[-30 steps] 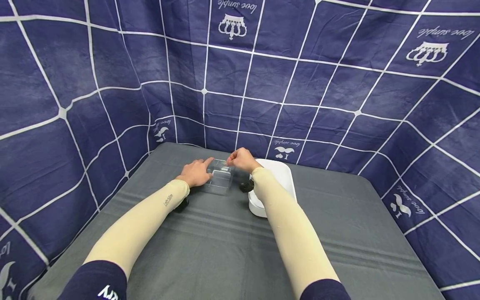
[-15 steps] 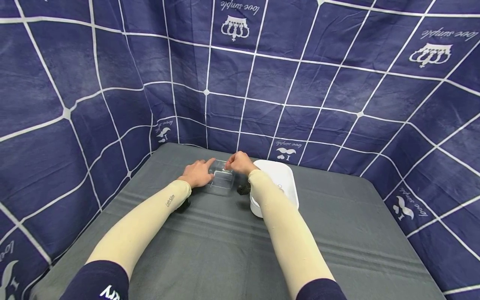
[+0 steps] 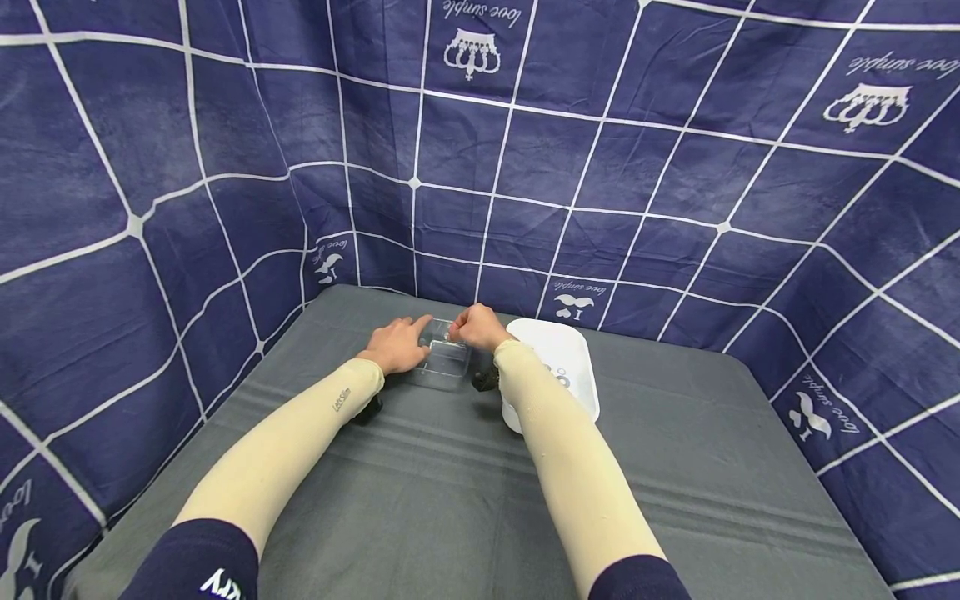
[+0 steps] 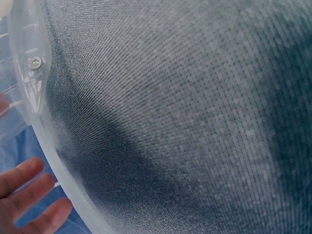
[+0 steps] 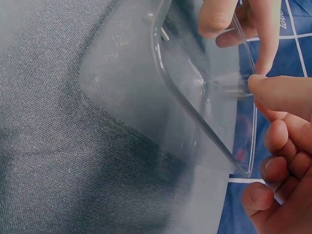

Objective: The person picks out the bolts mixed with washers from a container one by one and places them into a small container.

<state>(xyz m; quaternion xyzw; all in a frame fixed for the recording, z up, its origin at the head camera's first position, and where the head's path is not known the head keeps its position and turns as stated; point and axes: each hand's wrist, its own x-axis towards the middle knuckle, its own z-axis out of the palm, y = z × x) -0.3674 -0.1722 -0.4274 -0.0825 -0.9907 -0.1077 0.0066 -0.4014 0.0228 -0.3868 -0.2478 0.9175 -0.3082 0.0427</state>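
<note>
We see a clear plastic box [image 3: 448,358] lying on the grey cloth [image 3: 420,508], toward its far edge and to the left of a white tray [image 3: 561,343]. The left hand [image 3: 397,346] is spread, forefinger and thumb reaching onto the box's left side — they touch it without gripping. From the other side, the right hand [image 3: 483,327] has its thumb and forefinger brought together, pinching an edge of the box, its remaining fingers loosely curled; we cannot tell which wall they grip. In the left wrist view we find a small silver screw [image 4: 35,63] at the clear plastic — whether fixed there, we cannot tell. The right forearm's cream sleeve [image 3: 577,454] crosses over the tray. Behind everything, we see a blue curtain [image 3: 540,158] with white grid lines.
</note>
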